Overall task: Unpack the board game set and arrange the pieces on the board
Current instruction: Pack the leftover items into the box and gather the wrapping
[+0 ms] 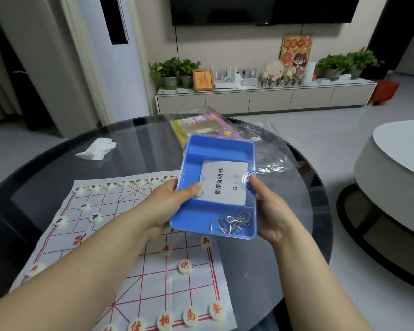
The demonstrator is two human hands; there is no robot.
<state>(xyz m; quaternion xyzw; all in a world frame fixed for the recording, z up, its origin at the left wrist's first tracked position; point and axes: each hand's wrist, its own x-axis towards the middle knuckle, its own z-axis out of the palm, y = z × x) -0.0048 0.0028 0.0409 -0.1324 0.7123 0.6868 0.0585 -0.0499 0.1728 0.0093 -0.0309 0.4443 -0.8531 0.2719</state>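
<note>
Bare forearms [86, 266], left hand [167, 206], right hand [270, 211], both hands bare, short plain fingernails [196, 186]

From where I stand, the blue tray [215, 149] blocks the far right corner of the board [153, 278] from above, gripped on either side by the left hand [170, 201] and the right hand [270, 209]. Rows of round pieces [189, 316] line its near and far edges, and the middle squares are mostly bare (a few stragglers sit there). Behind the tray a colourful box [201, 125] and a clear plastic bag [270, 149] crowd the glass table [46, 177]. A crumpled tissue [97, 149] lies far left, with bare glass around it.
</note>
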